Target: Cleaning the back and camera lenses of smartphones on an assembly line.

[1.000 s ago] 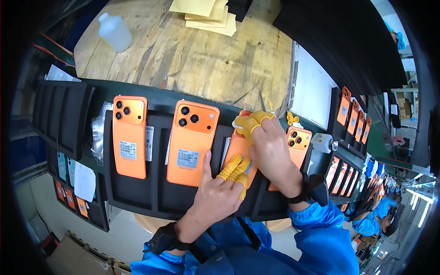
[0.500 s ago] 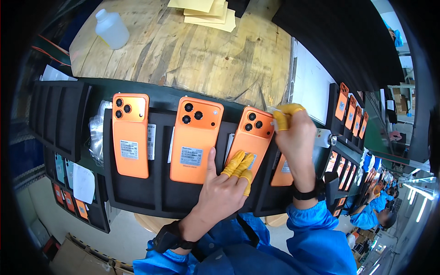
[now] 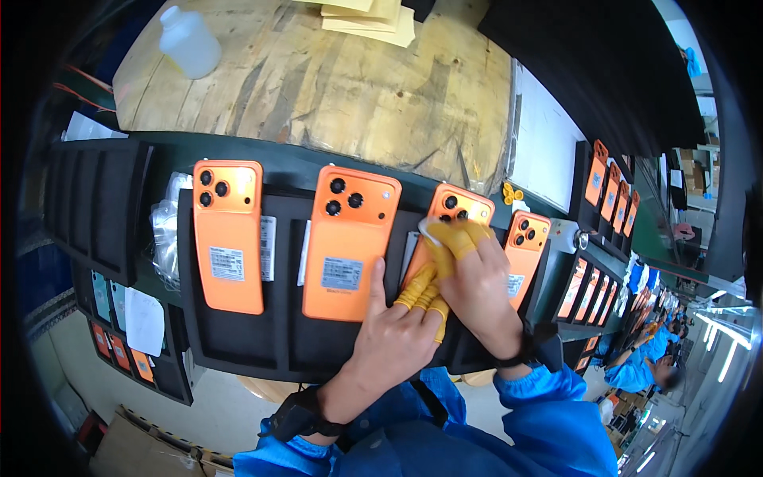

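Note:
Several orange phones lie back up in a black foam tray (image 3: 238, 338): one at the left (image 3: 230, 290), one in the middle (image 3: 338, 304), a third phone (image 3: 471, 206) under my hands and one at the right (image 3: 531, 253). My left hand (image 3: 397, 338), in yellow finger cots, rests its outstretched fingers on the lower part of the third phone, thumb apart beside the middle phone. Pinched in my right hand (image 3: 481, 290), also in yellow finger cots, a small white wipe (image 3: 430, 230) is against the third phone just below its cameras. My hands hide most of that phone.
A wooden board (image 3: 318, 87) lies beyond the tray, with a white bottle (image 3: 191, 48) and yellow paper sheets (image 3: 377, 24). Loose yellow finger cots (image 3: 513, 193) lie near its right corner. Clear plastic bags (image 3: 168, 230) sit left of the tray. More phone trays (image 3: 584, 290) stand at the right.
My right hand has moved left and down with the wipe, from the third phone's upper right edge onto its back. The right-hand phone is now uncovered. My left hand stays on the third phone.

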A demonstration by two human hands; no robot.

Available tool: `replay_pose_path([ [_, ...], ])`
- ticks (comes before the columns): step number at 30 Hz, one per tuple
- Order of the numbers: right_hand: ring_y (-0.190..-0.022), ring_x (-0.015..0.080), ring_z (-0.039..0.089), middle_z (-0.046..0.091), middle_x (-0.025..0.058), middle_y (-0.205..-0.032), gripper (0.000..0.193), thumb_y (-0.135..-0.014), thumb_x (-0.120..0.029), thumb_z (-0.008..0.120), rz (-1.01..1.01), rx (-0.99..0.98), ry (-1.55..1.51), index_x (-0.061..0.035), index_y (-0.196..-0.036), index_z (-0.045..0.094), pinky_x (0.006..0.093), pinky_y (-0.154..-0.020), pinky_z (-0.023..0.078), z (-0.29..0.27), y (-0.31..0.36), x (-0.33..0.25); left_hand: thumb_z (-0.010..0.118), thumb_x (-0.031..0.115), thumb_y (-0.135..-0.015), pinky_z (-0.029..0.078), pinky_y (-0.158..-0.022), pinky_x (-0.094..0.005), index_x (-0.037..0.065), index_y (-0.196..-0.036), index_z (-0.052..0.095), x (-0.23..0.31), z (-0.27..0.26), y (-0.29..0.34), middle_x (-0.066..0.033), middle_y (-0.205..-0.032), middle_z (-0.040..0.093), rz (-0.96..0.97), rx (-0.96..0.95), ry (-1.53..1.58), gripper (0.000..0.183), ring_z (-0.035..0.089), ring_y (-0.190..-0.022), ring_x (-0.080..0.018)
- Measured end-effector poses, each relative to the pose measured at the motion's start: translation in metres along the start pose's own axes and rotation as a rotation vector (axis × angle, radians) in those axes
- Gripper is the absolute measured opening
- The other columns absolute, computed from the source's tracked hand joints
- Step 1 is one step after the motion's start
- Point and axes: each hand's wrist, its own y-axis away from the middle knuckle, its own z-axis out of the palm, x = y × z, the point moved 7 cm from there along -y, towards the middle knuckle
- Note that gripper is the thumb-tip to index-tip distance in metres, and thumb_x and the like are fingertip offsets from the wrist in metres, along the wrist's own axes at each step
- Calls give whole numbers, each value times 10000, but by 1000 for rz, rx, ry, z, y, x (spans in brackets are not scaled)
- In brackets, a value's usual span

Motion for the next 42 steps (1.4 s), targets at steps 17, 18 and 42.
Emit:
replay_pose_path([
  [17,-766,270,575,617,103,-891,318,-676,26,715,50,-34,113,-67,-975,658,361,-672,480,-38,17,34,617,126,-759,146,-1096,-626,62,-890,671,-1,0,1,-37,-491,501,12,18,15,156,539,-465,-155],
  [18,-769,272,575,619,102,-889,316,-680,31,703,92,33,83,-72,-975,660,358,-677,479,-44,11,36,615,123,-758,146,-1096,-625,60,-889,671,-2,0,1,-38,-489,500,4,1,19,156,542,-467,-156],
  [42,-721,127,631,650,72,-853,165,-839,-35,660,801,124,-763,31,-984,620,242,-611,487,-40,39,48,678,142,-792,330,-1039,-571,60,-778,662,6,-30,-4,-50,-714,673,63,288,159,84,650,-652,-186],
])
